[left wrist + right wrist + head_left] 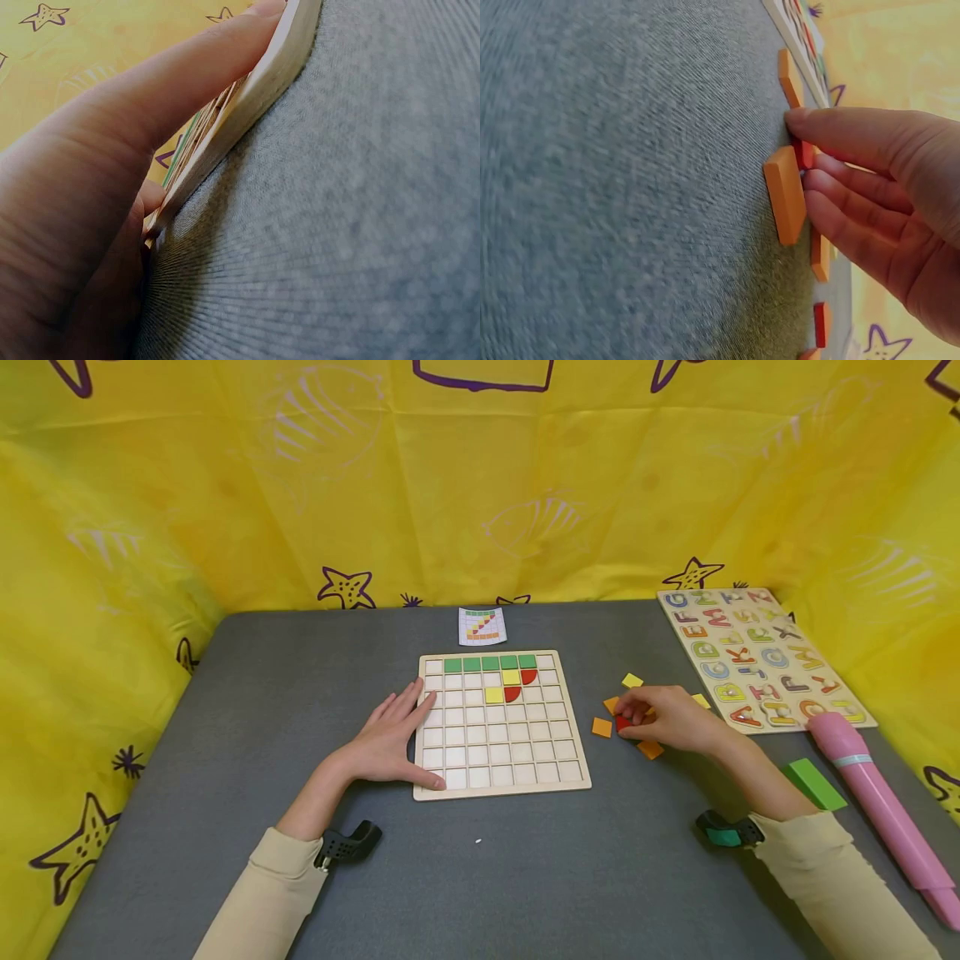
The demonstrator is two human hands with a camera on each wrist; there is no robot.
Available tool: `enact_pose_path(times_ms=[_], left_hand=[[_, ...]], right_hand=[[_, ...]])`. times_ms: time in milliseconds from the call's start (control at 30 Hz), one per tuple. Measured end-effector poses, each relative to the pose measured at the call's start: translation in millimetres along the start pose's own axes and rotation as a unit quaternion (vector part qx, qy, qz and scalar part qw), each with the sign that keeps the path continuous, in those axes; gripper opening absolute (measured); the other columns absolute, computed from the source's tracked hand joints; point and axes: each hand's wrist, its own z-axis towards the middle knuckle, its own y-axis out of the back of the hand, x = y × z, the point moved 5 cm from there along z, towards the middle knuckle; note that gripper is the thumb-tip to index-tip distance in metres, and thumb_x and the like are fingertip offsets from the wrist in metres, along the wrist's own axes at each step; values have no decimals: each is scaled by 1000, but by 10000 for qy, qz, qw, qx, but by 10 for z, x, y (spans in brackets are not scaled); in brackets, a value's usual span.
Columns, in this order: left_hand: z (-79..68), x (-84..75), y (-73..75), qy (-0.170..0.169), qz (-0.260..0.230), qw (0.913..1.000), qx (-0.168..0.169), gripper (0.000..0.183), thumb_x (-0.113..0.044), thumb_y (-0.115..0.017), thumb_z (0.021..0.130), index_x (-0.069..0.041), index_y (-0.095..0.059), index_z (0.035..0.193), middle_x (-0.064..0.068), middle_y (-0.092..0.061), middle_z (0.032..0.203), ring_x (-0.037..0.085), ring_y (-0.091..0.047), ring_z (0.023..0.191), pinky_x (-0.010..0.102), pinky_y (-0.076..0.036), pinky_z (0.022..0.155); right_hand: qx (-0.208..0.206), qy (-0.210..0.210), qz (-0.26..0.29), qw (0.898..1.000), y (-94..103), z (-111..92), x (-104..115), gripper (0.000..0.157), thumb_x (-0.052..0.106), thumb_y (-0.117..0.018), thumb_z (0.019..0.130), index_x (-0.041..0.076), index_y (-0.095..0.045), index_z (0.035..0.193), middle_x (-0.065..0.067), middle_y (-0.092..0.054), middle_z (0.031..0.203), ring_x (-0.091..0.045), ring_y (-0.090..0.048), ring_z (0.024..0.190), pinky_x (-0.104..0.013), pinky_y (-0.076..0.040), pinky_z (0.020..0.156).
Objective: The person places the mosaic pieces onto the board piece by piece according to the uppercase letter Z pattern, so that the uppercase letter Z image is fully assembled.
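Note:
A wooden grid board (517,791) lies on the table with a row of green tiles (490,662), yellow squares (494,695) and red quarter-round pieces (528,677) in its cells. My left hand (384,745) rests along its left edge, fingers spread, the thumb on the near corner. To the right of the board, my right hand (667,717) pinches a red piece (804,153) between thumb and fingers, low over the table. Around those fingers lie loose orange tiles (602,727) and yellow tiles (632,680); the hand hides some of the pile.
Behind the board lies a small pattern card (482,627). An alphabet puzzle board (765,660) is at the back right. In front of it are a green block (814,784), partly behind the right forearm, and a long pink microphone-shaped object (885,810). Yellow cloth surrounds the table.

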Motion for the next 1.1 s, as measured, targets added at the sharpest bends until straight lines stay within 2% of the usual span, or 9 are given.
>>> enact_pose_path(times_ms=[300, 733, 900, 1100], left_hand=[[5, 14, -8, 31, 1, 10000, 36, 129, -71, -75, 66, -8, -9, 157, 13, 8, 163, 25, 7, 149, 50, 0, 116], [0, -8, 2, 8, -2, 10000, 30, 128, -70, -75, 67, -7, -10, 157, 14, 6, 163, 26, 5, 149, 50, 0, 116], [-4, -13, 9, -25, -9, 10000, 15, 127, -69, -75, 67, -6, -11, 157, 14, 6, 163, 27, 5, 149, 51, -1, 116], [-6, -10, 12, -11, -55, 10000, 14, 128, -69, -75, 67, -6, -11, 157, 15, 6, 163, 27, 5, 149, 51, -1, 116]], right_hand=[[85, -217, 97, 9997, -23, 27, 16, 27, 11, -82, 80, 7, -67, 103, 1, -62, 86, -15, -57, 79, -28, -50, 71], [161, -352, 372, 9986, 3, 46, 23, 22, 16, -81, 81, 9, -68, 98, 3, -61, 79, -15, -55, 73, -24, -47, 64], [-74, -593, 956, 9936, 21, 107, 29, 21, 22, -78, 85, 9, -70, 98, 2, -67, 82, -15, -60, 72, -23, -49, 64], [-72, -896, 2076, 9741, -116, 343, 206, 27, 27, -76, 87, 6, -70, 104, -6, -70, 92, -23, -66, 82, -25, -54, 73]])
